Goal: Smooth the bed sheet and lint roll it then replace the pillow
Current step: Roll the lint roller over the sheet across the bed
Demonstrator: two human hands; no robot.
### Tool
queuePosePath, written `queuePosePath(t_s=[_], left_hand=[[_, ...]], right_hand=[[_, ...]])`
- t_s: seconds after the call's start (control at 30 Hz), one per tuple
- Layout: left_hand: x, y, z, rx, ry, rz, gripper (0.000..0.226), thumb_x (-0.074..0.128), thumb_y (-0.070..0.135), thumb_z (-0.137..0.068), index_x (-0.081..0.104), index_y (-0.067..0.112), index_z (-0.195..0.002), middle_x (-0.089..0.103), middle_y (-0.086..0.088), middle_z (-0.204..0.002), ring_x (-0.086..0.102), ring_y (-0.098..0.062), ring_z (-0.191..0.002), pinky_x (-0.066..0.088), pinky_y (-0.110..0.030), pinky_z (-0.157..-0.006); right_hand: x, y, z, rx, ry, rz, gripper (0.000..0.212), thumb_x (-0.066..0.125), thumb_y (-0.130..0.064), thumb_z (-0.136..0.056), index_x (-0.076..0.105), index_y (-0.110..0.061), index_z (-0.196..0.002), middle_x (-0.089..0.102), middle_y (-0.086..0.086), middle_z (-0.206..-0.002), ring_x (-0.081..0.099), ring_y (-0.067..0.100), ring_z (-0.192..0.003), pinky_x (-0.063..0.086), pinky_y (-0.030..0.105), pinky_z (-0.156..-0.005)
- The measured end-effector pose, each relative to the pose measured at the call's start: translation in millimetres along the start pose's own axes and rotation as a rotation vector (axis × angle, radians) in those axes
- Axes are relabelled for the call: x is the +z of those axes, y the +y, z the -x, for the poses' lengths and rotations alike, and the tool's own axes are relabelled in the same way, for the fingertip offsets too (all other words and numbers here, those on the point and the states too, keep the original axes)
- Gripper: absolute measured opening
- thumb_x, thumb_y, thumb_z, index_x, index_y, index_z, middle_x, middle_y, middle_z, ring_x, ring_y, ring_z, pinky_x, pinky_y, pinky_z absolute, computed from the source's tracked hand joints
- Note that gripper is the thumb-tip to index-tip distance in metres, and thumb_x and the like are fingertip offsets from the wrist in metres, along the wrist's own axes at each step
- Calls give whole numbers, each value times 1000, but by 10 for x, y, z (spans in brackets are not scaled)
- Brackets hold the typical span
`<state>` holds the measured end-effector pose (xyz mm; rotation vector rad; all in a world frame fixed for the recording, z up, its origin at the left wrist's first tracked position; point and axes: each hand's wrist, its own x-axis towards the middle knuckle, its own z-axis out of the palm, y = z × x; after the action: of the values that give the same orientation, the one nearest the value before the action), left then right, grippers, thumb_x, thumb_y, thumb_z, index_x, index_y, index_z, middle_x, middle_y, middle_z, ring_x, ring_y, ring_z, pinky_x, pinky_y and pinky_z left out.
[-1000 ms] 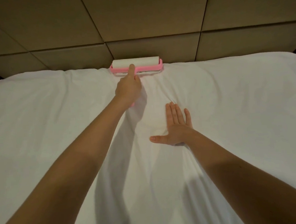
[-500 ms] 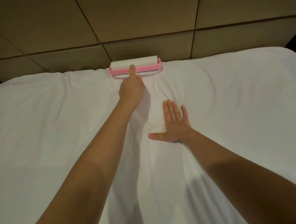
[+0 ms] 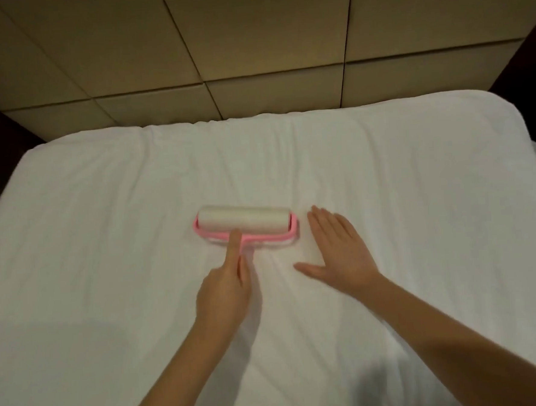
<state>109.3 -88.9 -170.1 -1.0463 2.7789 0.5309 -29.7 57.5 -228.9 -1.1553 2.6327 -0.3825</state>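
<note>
Tan padded panels make up the headboard (image 3: 251, 47), which runs along the far edge of the bed (image 3: 506, 116), with dark gaps of room past both far corners. White sheet (image 3: 106, 244) covers all of the mattress in view, and nothing lies on it but the roller and the two hands. Soft creases fan from the middle of the far edge toward the centre, and more run down the near part between the forearms. The stretches toward the left and right edges look flatter.

The roller (image 3: 244, 221) sits on the sheet about midway between the left and right edges, well apart from the headboard, its white drum lying crosswise in a pink frame. The left hand (image 3: 224, 287) grips the handle, its fingers (image 3: 234, 245) curled round and hiding it, save the forefinger, which lies straight along the stem up to the frame. The right hand (image 3: 338, 248) lies flat just beside the drum's right end, fingers straight and close together and thumb spread. It presses the sheet and holds nothing.

By my reading the job is in its middle stage, with one hand pinning the cloth while the other works the drum. The central strip is being rolled. The creases suggest smoothing is not finished, and the wide stretches toward both side edges likely need passes too. No pillow shows on the bed, so replacing it is left. A pale fold just past the right edge might be bedding, but too little shows to tell.
</note>
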Motion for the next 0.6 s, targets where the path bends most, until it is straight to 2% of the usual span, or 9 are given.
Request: queuePosePath(t_s=[0.1,0.13,0.2,0.27,0.37,0.43,0.5,0.6], left_hand=[[10,-57,588,-35,-66,-81,57,27,31,-101,-5,38,-147,53,-3,-64,50,-22,-58,32,-30,-57],[-8,-59,624,-38,-70,-77,57,28,31,-101,-4,38,-148,55,-5,-67,53,-26,-62,34,-31,-59],[-52,-50,462,-31,-22,-58,55,31,30,-101,5,35,-149,65,-19,-85,61,-36,-81,40,-35,-66],[-114,27,157,-4,22,-29,52,32,29,-101,15,31,-149,64,-27,-100,60,-41,-94,43,-38,-73],[-167,188,-303,31,39,41,49,28,29,-102,19,26,-149,62,-27,-105,57,-41,-99,42,-38,-76],[-163,286,-447,35,45,73,48,26,29,-102,18,27,-149,61,-22,-98,57,-37,-91,41,-35,-70],[-120,329,-418,23,54,107,48,25,30,-102,17,28,-149,60,-19,-94,58,-35,-88,44,-36,-70],[-11,258,-98,7,68,136,49,26,34,-102,16,30,-149,63,-24,-98,60,-39,-91,48,-41,-77]], right_hand=[[189,51,484,78,-16,67,91,12,-69,-91,47,4,-134,49,19,-139,49,32,-127,8,35,-113],[204,47,540,77,4,69,90,11,-68,-92,47,2,-135,48,17,-141,48,30,-129,6,34,-113],[180,28,559,72,41,26,87,11,-67,-92,42,-3,-141,40,11,-148,39,26,-136,-1,29,-115],[163,40,542,62,82,-22,83,14,-65,-87,38,-10,-145,33,4,-152,28,23,-142,-7,26,-113],[164,65,518,172,312,-167,58,39,-54,-90,56,-12,-125,53,6,-131,46,28,-124,19,29,-103],[115,73,489,342,356,-248,44,55,-44,-91,54,-12,-120,51,5,-121,45,25,-114,25,29,-95],[89,79,431,459,338,-254,41,58,-41,-91,52,-11,-118,50,6,-117,45,23,-109,27,28,-93],[62,73,381,468,296,-191,33,53,-37,-95,55,-10,-114,54,6,-113,48,24,-105,32,29,-91]])
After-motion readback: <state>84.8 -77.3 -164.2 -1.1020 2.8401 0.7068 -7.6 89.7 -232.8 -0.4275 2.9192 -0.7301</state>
